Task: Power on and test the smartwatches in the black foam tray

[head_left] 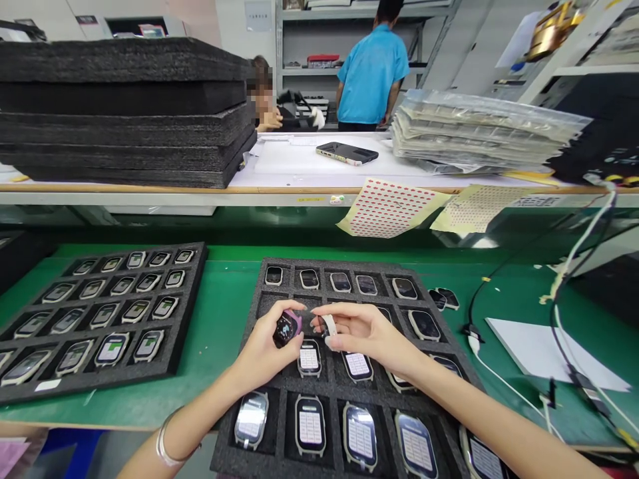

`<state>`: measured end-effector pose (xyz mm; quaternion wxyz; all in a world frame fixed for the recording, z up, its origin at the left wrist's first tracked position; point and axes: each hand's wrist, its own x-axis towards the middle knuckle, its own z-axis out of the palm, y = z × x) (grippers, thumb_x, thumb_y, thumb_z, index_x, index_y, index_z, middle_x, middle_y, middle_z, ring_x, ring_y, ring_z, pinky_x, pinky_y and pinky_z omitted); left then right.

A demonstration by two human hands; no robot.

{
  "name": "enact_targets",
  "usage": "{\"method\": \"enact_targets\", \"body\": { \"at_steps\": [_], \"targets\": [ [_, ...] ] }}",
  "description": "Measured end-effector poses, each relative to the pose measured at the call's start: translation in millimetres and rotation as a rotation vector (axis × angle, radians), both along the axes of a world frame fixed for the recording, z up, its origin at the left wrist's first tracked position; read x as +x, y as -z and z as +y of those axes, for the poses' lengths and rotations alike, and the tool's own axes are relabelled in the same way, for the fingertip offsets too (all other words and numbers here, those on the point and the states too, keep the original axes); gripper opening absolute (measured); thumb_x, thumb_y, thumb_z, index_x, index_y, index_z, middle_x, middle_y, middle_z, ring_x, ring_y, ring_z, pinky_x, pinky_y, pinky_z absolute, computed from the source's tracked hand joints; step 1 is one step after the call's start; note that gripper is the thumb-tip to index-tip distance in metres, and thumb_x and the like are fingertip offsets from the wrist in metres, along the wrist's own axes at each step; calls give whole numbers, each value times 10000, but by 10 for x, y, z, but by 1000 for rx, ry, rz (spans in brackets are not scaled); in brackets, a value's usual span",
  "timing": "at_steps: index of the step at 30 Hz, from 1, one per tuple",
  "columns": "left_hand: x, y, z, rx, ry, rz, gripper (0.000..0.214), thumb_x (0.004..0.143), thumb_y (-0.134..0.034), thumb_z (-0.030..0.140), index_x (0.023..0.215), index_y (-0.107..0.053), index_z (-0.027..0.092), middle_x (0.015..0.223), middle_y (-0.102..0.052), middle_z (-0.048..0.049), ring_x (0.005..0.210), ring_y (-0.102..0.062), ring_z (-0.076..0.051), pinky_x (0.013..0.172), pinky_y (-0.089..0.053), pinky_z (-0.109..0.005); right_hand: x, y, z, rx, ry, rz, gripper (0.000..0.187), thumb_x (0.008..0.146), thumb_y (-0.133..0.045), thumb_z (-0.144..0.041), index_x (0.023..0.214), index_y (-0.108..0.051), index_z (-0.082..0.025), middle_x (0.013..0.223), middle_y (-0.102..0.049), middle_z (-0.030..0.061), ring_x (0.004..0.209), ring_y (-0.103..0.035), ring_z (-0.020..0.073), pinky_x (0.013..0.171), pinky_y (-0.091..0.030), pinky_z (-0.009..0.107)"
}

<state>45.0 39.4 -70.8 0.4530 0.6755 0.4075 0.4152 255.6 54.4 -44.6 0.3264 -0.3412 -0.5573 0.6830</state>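
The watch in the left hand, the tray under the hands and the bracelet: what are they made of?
The watch has a smooth, dark screen, maybe glass; its purple edge could be plastic or metal. The black tray looks like matte foam, because its surface is grainy. The bracelet is probably polished metal: it's silvery and shines.

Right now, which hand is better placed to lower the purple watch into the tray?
Probably the left hand: it holds the purple watch over the foam tray. The right hand is beside it, a pale piece at its fingers; whether gripped is unclear.
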Motion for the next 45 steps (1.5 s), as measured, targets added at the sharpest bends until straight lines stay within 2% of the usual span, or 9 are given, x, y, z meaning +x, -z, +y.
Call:
{"method": "enact_targets", "body": {
  "at_steps": [4, 10, 16, 21, 26, 30, 35, 40, 45],
  "targets": [
    [-1, -29, -2, 7, 53, 33, 320, 748, -533, 88, 1043, -520, 212, 942, -585, 0, 863, -544, -160, 796, -416, -251, -6, 6, 3, 3, -46, -7, 435, 750, -760, -271, 1150, -628, -162, 1032, -665, 78, 962, -616, 193, 880, -479, 342],
    [11, -39, -6, 0, 0, 32, 369, 787, -543, 157, 1149, -497, 212, 1012, -583, -28, 865, -559, -172, 774, -433, -262, -9, -9, -2, -10, -20, -15, 453, 724, -780, -276, 1137, -631, -165, 1030, -661, 80, 988, -608, 207, 892, -474, 351],
    [-9, -18, 3, 10, -13, 55, 321, 753, -542, 135, 1067, -533, 205, 926, -597, -9, 855, -559, -176, 778, -434, -267, -3, -9, 0, -1, -22, -16, 452, 721, -779, -281, 1133, -639, -159, 1002, -659, 72, 951, -611, 197, 870, -478, 340],
    [-6, -2, 4, 5, -27, 33, 353, 781, -543, 159, 1128, -506, 211, 958, -578, -14, 856, -551, -170, 787, -431, -264, -8, -8, -1, 1, -37, -12, 440, 725, -774, -262, 1128, -639, -149, 931, -655, 57, 866, -611, 171, 772, -498, 293],
    [5, -14, 3, 12, -21, 40, 349, 777, -540, 133, 1114, -497, 213, 957, -562, -9, 848, -533, -161, 778, -413, -256, -3, -20, 2, -5, -27, -3, 439, 726, -774, -238, 1135, -636, -160, 1007, -656, 69, 964, -598, 184, 887, -451, 321],
    [-5, -24, 6, 9, -9, 58, 294, 764, -522, 96, 1035, -505, 210, 889, -544, 8, 824, -515, -154, 760, -402, -247, -1, -18, 4, 0, -22, -18, 434, 710, -786, -254, 1111, -650, -157, 993, -660, 69, 940, -604, 188, 883, -449, 326],
    [-10, -20, 0, 10, -24, 37, 330, 790, -529, 127, 1105, -480, 216, 934, -535, 1, 843, -515, -152, 776, -398, -244, 3, -22, 1, 18, -29, -1, 432, 719, -775, -229, 1124, -645, -155, 980, -653, 69, 931, -598, 184, 866, -453, 322],
    [-15, -13, -11, 35, -11, 46, 283, 756, -524, 72, 998, -493, 216, 848, -520, 29, 781, -497, -130, 741, -385, -222, 19, -37, -9, 63, -48, 11, 377, 732, -763, -184, 1095, -666, -155, 935, -649, 54, 889, -591, 165, 827, -455, 295],
    [-21, -6, -13, 49, -56, 37, 334, 785, -539, 120, 1097, -477, 223, 927, -536, 11, 838, -511, -141, 778, -393, -236, 18, -60, -20, 32, -51, 29, 394, 740, -756, -176, 1120, -653, -160, 939, -657, 54, 881, -596, 159, 781, -461, 268]
  ]
}}
